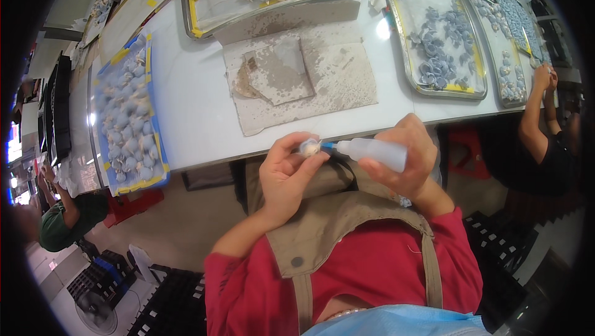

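My left hand (286,175) pinches a small pale round piece (308,147) between thumb and fingers, just below the white table's front edge. My right hand (406,156) grips a clear squeeze bottle (375,151) lying sideways. The bottle's blue nozzle (327,146) touches the small piece. Both hands are held close together above my lap, over a tan apron and red sleeves.
A stained grey mat (322,82) lies on the white table (198,119). Metal trays (434,32) of several small blue-grey pieces stand at the left, back and right. One person sits at the right (545,144), another at the left (68,218). Black crates (167,305) sit on the floor.
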Available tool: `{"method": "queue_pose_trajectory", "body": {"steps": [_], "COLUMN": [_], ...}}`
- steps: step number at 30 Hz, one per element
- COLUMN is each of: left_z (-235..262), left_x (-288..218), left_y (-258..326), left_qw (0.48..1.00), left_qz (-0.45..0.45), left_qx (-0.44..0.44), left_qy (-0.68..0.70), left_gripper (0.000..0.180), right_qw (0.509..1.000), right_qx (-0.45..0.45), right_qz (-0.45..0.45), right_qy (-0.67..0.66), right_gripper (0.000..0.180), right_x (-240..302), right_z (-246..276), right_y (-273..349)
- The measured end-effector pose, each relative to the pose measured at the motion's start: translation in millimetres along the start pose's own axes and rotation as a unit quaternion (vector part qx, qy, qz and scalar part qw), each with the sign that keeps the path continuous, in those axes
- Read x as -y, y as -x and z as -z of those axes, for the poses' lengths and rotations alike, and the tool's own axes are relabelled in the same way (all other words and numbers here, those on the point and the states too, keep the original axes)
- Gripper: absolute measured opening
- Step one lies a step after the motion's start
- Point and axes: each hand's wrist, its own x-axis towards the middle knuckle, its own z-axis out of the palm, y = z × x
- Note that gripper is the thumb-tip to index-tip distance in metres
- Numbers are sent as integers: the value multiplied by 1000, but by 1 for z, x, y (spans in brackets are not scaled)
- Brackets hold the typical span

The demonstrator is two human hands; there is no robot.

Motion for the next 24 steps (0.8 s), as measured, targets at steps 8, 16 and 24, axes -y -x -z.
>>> {"method": "queue_pose_trajectory", "body": {"steps": [8,16,24], "left_z": [2,15,17], "left_x": [0,6,6], "left_y": [-2,-7,-14], "left_qw": [1000,998,998], "left_qz": [5,25,22], "left_qx": [-21,-47,-44], "left_qy": [18,39,34], "left_gripper": [34,30,27], "right_qw": [999,955,959], "right_qx": [-5,-103,-17], "right_qz": [-33,-236,-283], "right_qy": [-35,-150,11], "right_gripper": [32,23,25], "right_x": [-3,-31,-71], "right_z": [-1,-42,-71], "right_y": [0,-11,-45]}}
